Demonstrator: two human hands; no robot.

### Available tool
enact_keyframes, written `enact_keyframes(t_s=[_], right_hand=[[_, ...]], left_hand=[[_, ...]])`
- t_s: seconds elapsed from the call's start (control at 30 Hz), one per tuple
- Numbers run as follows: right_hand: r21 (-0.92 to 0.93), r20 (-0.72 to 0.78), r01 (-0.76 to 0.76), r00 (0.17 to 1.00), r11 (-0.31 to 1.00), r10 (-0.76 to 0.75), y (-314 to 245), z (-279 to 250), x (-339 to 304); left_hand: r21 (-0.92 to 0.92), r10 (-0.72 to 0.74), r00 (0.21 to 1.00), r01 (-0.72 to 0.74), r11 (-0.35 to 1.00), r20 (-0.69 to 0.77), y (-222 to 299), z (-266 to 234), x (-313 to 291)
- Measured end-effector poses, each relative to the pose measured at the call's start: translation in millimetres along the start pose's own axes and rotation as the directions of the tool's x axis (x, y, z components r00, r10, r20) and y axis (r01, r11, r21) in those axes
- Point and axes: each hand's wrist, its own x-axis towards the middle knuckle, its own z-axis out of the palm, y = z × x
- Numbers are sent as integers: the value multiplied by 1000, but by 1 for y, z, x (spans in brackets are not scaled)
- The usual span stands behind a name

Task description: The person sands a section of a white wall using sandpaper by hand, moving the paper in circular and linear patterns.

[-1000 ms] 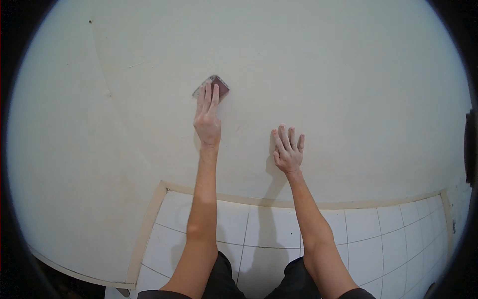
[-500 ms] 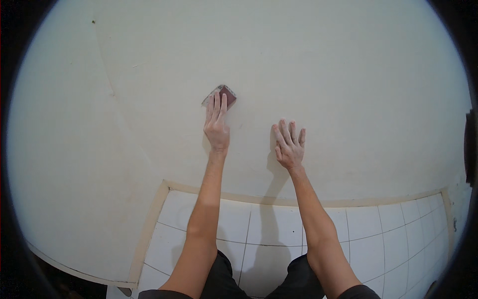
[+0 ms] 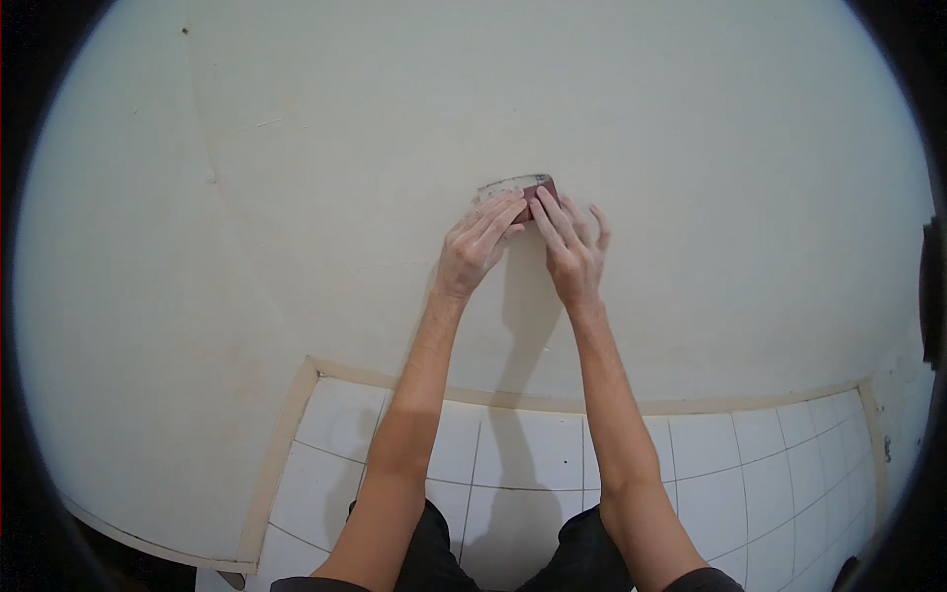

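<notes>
A folded piece of sandpaper (image 3: 541,186), reddish-brown on one part and pale with dark marks on another, is at the off-white wall (image 3: 691,178). My left hand (image 3: 476,247) has its fingers over the sandpaper's left and lower part, the thumb showing beneath. From the right, my right hand (image 3: 574,249) holds the brown part with its nearer fingers, while its outer fingers spread apart by the wall. The fingertips of both hands almost meet on the sandpaper and cover some of it. Pale dust coats the fingers.
A beige trim strip (image 3: 552,403) runs along the wall's lower edge, above white tiles (image 3: 523,444). A faint raised seam (image 3: 211,178) and small scratches mark the wall at left. A dark object (image 3: 930,294) stands at the far right edge.
My left hand has carried the sandpaper to the right. My right hand, earlier spread on the wall, has moved up and taken hold of the sandpaper, which has turned.
</notes>
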Motion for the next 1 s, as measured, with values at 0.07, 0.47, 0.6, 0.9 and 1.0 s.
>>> enact_keyframes(t_s=[0.07, 0.47, 0.6, 0.9, 1.0], right_hand=[[25, -34, 25, 999, 999, -24, 18, 0, -1], [589, -192, -248, 882, 769, 431, -19, -15, 52], [777, -43, -365, 782, 513, 621, -20, -29, 75], [717, 498, -679, 658, 159, 565, 10, -33, 66], [750, 536, -657, 669, 72, 515, 13, -40, 72]], left_hand=[[23, -9, 1000, 8, 1000, 9, 2, -6, 7], [-433, -500, 859, 495, 753, 111, 19, 1, 32], [-737, -707, 645, 622, 266, 290, 19, 11, 32], [-731, -591, 535, 668, -141, 603, 27, -4, 48], [-778, -619, 519, 571, -262, 589, 16, -3, 45]])
